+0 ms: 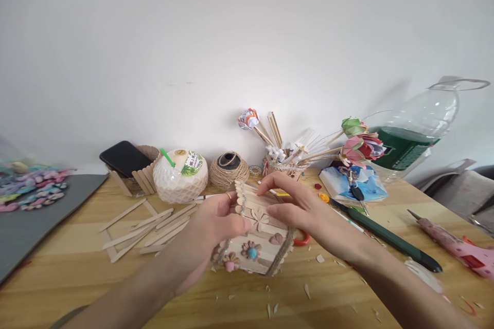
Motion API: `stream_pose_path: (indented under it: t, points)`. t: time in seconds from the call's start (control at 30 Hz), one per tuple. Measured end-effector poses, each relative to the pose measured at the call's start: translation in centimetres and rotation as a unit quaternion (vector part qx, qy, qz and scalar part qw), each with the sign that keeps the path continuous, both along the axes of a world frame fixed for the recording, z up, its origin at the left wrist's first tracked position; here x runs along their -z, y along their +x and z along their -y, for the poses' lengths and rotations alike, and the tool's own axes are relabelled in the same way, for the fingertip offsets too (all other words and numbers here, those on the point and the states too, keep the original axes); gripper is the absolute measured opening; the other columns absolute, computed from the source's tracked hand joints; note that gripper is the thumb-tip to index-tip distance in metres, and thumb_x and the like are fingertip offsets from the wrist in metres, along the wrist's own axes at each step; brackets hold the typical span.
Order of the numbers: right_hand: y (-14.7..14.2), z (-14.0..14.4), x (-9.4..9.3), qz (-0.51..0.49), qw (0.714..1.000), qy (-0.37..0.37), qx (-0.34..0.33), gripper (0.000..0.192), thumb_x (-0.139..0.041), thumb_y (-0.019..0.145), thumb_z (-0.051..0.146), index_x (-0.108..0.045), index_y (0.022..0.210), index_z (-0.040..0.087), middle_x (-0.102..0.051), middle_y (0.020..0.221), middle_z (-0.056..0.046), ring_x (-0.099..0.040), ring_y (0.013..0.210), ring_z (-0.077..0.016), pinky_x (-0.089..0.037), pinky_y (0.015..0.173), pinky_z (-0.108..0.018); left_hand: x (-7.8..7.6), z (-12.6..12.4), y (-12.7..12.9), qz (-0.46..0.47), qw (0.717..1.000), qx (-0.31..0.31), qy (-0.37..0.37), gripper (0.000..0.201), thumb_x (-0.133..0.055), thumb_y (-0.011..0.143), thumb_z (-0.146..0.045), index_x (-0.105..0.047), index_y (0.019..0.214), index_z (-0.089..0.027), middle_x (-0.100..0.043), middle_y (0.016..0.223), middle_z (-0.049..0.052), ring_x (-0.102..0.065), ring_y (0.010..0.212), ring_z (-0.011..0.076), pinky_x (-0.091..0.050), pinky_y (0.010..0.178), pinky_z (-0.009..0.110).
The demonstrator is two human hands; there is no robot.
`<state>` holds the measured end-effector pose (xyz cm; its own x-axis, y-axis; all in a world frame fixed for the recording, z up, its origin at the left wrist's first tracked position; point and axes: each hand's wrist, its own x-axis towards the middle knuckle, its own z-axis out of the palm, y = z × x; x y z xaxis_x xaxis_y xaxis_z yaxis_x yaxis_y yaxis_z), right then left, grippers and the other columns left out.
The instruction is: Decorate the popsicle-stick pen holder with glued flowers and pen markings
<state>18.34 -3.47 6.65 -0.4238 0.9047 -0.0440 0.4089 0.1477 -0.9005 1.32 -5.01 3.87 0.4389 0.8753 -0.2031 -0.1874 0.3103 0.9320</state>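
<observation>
The left hand [218, 221] comes in from the near left of the desk [200, 306], wrist low, and wraps the left side of a decorated stick piece [266, 247]. Its thumb lies across the front face while the fingers (one wears a ring) go behind, a closed pinch on the piece. The right hand [295, 203] reaches in from the near right, knuckles arched, fingers loosely curled over the upper right of the face. Its thumb is hidden, so I cannot tell whether it grips or merely rests.

The piece stands tilted between the hands, around the middle of the desk. The right hand covers part of its upper face, and a red loop [302, 240] pokes out from behind its right side.

Loose sticks [135, 242] lie left of it, partly behind the left forearm. Along the back edge are a phone [125, 158], a white coconut [179, 182], a twine ball [227, 177] and a stick-filled cup [283, 170]. A bottle [412, 133] leans by the back right corner; a pink glue gun [455, 247] lies near the right edge, a dark green tool [393, 239] beside the right forearm.
</observation>
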Motion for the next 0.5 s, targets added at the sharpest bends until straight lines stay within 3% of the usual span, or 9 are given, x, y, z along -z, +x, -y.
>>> stream_pose_path:
  t: [0.27, 0.43, 0.5]
  points:
    - [0.7, 0.3, 0.8, 0.008, 0.999, 0.044, 0.02, 0.016, -0.043, 0.082, 0.034, -0.052, 0.088, 0.022, -0.054, 0.082, 0.0, -0.052, 0.07, -0.0149, -0.04, 0.058, -0.026, -0.1, 0.1, -0.1, 0.011, 0.999, -0.03, -0.033, 0.023, -0.06, 0.06, -0.027, -0.054, 0.079, -0.016, -0.053, 0.061, -0.001, -0.051, 0.048, 0.012, -0.037, 0.032, 0.018]
    - [0.2, 1.4, 1.9, -0.024, 0.979, 0.199, 0.047, 0.013, -0.052, 0.078, 0.025, -0.049, 0.091, 0.024, -0.051, 0.102, -0.003, -0.05, 0.097, -0.0197, -0.043, 0.068, -0.027, 0.3, -0.1, -0.1, 0.019, 0.999, -0.027, -0.018, 0.02, -0.063, 0.064, -0.021, -0.056, 0.082, -0.015, -0.055, 0.061, -0.002, -0.052, 0.047, 0.0106, -0.041, 0.032, 0.017]
    - [-0.1, 1.8, 2.3, -0.017, 0.972, 0.228, 0.05, 0.018, -0.055, 0.076, 0.019, -0.048, 0.092, 0.025, -0.049, 0.106, -0.002, -0.049, 0.1, -0.0188, -0.044, 0.069, -0.026, 0.3, -0.1, 0.0, 0.016, 0.999, -0.024, -0.013, 0.017, -0.063, 0.065, -0.019, -0.057, 0.081, -0.016, -0.054, 0.06, -0.003, -0.053, 0.047, 0.0102, -0.043, 0.033, 0.017]
